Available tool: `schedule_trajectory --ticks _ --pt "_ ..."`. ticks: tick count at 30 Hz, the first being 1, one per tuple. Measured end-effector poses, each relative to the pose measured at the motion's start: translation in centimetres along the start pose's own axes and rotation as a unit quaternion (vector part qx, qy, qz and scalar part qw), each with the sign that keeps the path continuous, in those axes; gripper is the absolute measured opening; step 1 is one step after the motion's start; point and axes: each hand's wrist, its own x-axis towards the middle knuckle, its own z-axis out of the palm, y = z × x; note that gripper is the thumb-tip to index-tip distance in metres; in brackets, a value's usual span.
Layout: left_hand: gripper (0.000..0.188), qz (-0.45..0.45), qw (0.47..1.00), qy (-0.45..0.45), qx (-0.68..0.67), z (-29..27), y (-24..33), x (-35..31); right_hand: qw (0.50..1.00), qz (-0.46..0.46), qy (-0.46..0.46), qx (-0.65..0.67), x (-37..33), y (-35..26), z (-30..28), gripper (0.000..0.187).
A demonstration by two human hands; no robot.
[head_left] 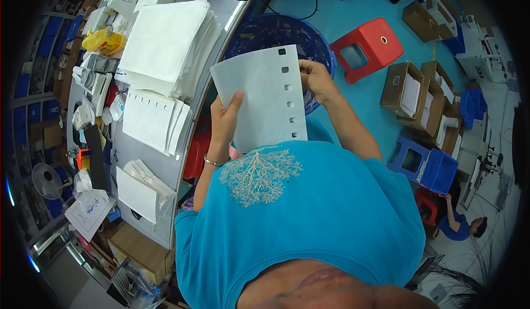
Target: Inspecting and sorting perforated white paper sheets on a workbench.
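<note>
A white sheet [259, 96] with a row of square holes down its right side is held up in front of my chest. My left hand [226, 118], a bracelet at its wrist, grips the sheet's left edge with the thumb on the front. At the right edge, beside the upper holes, my right hand [317, 82] is closed with curled fingers; its fingertips are partly hidden at the sheet's edge. Behind the sheet stands a round blue tub [259, 33] with small pale scraps in it.
On the left, the grey table [146, 168] bears a tall stack of white sheets [163, 41], several hole-punched sheets [149, 118] and more white sheets [135, 193]. A red stool [375, 44] is right of the tub. Cardboard boxes [400, 91] and a blue stool [411, 157] stand farther right.
</note>
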Motion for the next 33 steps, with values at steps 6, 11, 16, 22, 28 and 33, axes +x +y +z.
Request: schedule_trajectory --ticks 6,11,16,22,28,33 --pt "0.039 -0.046 0.998 0.017 -0.033 0.0 -0.8 0.4 0.965 0.079 -0.133 0.213 -1.3 0.3 0.4 0.030" --pt "0.043 -0.064 0.995 0.021 -0.070 -0.3 -1.7 0.0 0.959 0.049 -0.153 0.234 -2.3 0.6 1.2 0.030" --pt "0.044 -0.039 0.998 0.016 -0.056 -0.2 -1.5 0.0 0.994 0.020 -0.094 0.052 -1.7 0.6 0.4 0.028" --pt "0.043 -0.006 0.998 0.041 -0.053 -0.2 -1.2 -0.2 0.983 -0.044 -0.016 -0.178 -1.9 3.8 -0.3 0.024" --pt "0.048 -0.125 0.988 -0.032 -0.088 -0.6 -1.7 -0.2 0.991 0.042 -0.106 0.075 -2.8 2.1 -0.4 0.032" --pt "0.052 -0.155 0.981 -0.049 -0.103 0.1 -3.0 -2.5 0.975 0.036 -0.145 0.161 -3.6 1.7 -0.7 0.032"
